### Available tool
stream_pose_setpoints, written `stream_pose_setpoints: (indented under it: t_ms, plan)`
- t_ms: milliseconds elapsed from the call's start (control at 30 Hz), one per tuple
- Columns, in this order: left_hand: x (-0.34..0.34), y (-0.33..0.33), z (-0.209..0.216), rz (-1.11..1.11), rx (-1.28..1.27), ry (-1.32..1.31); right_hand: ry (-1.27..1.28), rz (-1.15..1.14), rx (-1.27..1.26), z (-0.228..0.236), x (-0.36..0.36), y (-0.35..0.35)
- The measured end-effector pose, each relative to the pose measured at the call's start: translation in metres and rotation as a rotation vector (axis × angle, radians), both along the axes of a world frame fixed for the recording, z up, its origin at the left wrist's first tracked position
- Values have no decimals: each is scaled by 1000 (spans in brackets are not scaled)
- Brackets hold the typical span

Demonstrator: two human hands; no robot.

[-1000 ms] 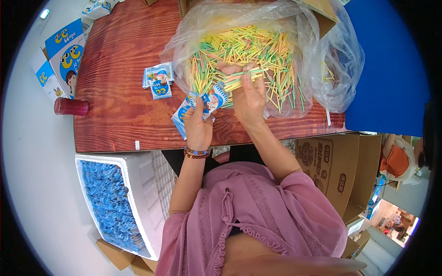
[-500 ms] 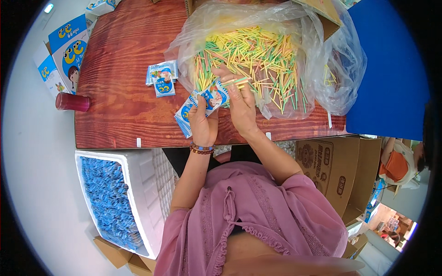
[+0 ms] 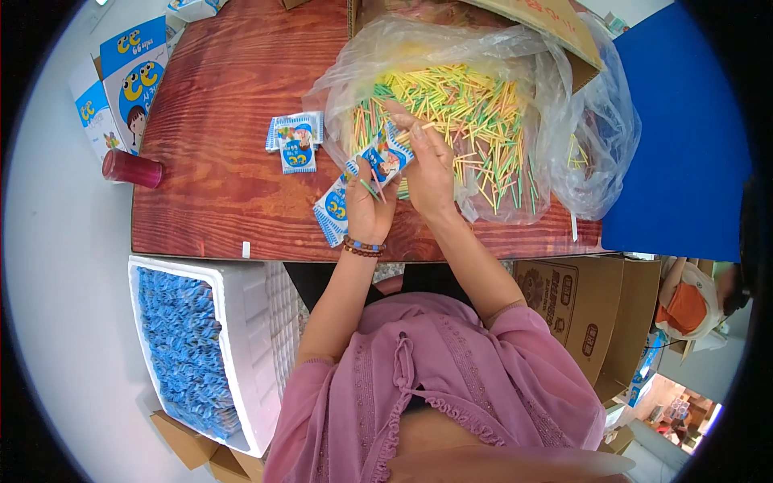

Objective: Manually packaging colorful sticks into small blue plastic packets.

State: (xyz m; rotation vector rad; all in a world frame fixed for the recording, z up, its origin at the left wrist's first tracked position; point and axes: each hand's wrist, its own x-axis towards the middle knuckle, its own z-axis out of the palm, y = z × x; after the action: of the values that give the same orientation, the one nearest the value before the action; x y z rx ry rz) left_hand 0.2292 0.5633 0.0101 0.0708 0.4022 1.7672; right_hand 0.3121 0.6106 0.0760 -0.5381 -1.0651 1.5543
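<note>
My left hand point(image 3: 370, 213) is closed around a small blue-and-white packet point(image 3: 383, 159), tilted up to the right. A green stick point(image 3: 369, 190) and a pink one stick out beside its thumb. A second packet point(image 3: 332, 212) lies against the same hand's left side; whether it is gripped I cannot tell. My right hand point(image 3: 432, 173) is closed at the packet's upper end, with a few thin sticks point(image 3: 427, 126) showing at the thumb and fingers. Just beyond spreads a pile of thin yellow, green and pink sticks point(image 3: 451, 101) on a clear plastic bag point(image 3: 342, 76).
A few filled-looking packets point(image 3: 299, 153) lie left on the wooden table point(image 3: 217, 121). A red-lidded jar point(image 3: 133, 168) and printed boxes point(image 3: 143, 92) stand at the left edge. A foam box point(image 3: 241, 322) of blue packets is below; cardboard boxes point(image 3: 564, 310) stand lower right.
The sticks that showed in my right fingers are now mostly out of sight by the packet. A green and a pink stick now show at my left thumb. The whole view has shifted slightly.
</note>
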Motion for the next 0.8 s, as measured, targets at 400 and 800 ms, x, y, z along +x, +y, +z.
stream_pose_setpoints:
  t_ms: [400, 800]
  plan:
    - [0, 21, -8, -35, 8, -128, -314, -40, -158, -1, 50, 28]
    - [11, 40, -16, 103, -21, 872, -796, -160, 216, -2, 77, 28]
